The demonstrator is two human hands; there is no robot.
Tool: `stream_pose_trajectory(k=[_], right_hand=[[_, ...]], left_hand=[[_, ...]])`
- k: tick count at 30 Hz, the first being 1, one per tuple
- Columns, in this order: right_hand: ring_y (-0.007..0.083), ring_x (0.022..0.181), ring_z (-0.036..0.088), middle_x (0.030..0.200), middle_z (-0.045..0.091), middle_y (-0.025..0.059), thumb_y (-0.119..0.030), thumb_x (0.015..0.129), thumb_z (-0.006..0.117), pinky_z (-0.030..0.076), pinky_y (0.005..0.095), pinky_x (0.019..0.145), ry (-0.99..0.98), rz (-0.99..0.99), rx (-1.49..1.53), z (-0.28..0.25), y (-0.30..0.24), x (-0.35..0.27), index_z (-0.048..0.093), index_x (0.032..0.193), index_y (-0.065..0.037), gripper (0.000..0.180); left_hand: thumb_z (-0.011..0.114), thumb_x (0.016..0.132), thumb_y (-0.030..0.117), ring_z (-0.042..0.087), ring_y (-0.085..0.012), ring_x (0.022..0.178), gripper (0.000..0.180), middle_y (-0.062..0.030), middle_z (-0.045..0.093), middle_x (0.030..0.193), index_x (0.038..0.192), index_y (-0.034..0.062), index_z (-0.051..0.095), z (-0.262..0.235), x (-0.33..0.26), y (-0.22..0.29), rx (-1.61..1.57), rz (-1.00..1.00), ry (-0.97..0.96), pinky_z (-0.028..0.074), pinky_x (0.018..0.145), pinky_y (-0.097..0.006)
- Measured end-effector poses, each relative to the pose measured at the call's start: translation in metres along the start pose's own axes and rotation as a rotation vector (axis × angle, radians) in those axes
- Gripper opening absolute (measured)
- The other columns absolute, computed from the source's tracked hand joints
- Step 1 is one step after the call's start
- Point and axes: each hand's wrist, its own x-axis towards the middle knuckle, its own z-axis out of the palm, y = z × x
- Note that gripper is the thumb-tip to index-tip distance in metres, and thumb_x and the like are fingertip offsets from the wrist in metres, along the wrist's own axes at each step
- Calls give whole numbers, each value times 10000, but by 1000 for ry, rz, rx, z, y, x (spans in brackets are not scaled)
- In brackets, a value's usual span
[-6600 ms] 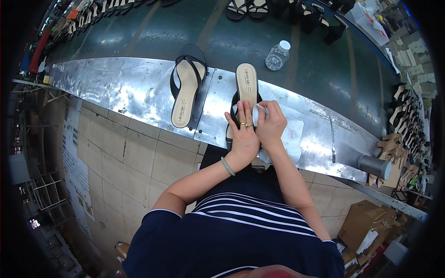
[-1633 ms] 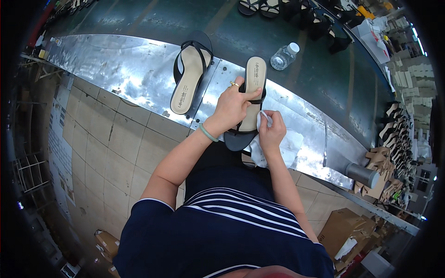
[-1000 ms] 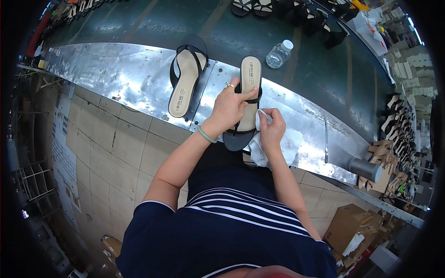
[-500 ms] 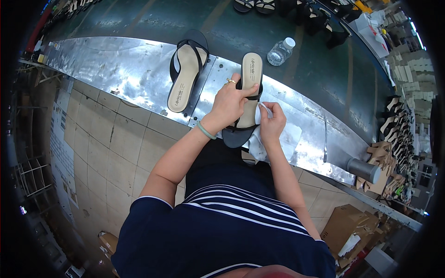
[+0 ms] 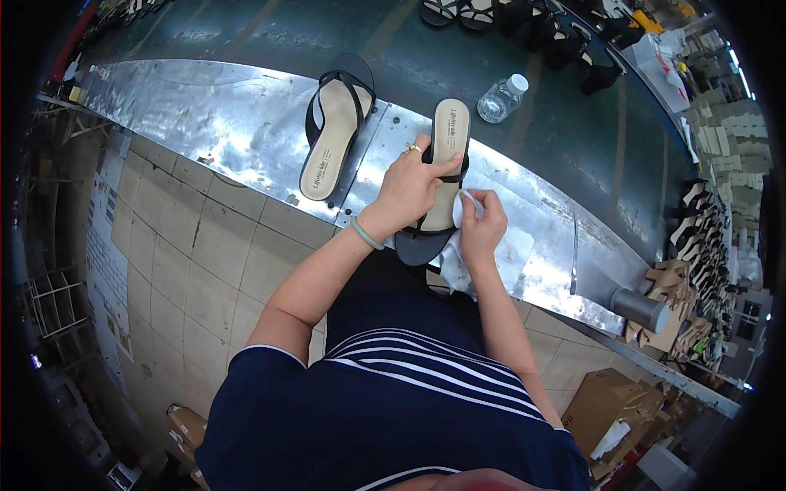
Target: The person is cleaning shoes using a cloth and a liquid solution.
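Note:
My left hand grips a black strappy sandal with a beige insole, its heel end pointing away from me and its dark toe close to my body. The thumb lies across the insole, while the other fingers pass beneath and beside the strap. On the sandal's right edge, my right hand pinches a small white cloth against the insole side. A second, matching sandal lies on the metal ledge to the left, toe pointing away. Under my right wrist a crumpled white cloth is spread on the ledge.
Beyond the metal ledge runs a dark green conveyor belt. A clear bottle with a white cap stands there, with several black sandals farther back. A grey cylinder sits at the ledge's right end; cardboard boxes are on the floor.
The sandal and both hands appear slightly lower and to the right. The white cloth in my right hand shows more against the sandal's edge; both grips stay the same.

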Motion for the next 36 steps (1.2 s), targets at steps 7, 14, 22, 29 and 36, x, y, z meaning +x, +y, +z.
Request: stream_pose_trajectory(k=[7,14,22,29,36], right_hand=[[325,749,665,819,667,123,-51,832,701,510,382,653,-2,-16,-34,-1,3,-8,620,838,-27,85],[329,749,661,826,659,125,-46,828,695,506,381,650,23,-44,4,0,5,-2,622,850,-30,78],[309,742,665,808,672,111,-65,806,726,504,366,661,-32,-2,101,-3,5,14,636,819,-26,99],[169,764,650,809,697,95,-33,826,724,507,294,737,-143,61,141,-4,17,18,654,863,24,97],[300,762,683,799,705,122,-105,795,754,512,360,694,-296,75,60,-14,14,33,667,818,-21,123]], left_hand=[[682,773,-7,636,-349,873,559,-198,489,1186,1261,266,690,-4,3,0,-14,-3,-9,535,763,-405],[668,783,-22,614,-366,921,550,-198,471,1233,1261,247,688,-2,3,0,-44,8,-18,528,826,-435],[672,786,-20,610,-366,916,553,-201,468,1240,1266,254,685,0,0,1,-35,-3,-48,524,831,-438],[689,775,-7,634,-346,896,573,-188,497,1200,1268,285,686,1,1,-1,-8,-23,-5,536,778,-407],[704,769,0,636,-348,901,575,-198,487,1243,1267,286,686,3,0,-2,17,-20,-5,540,788,-407]])
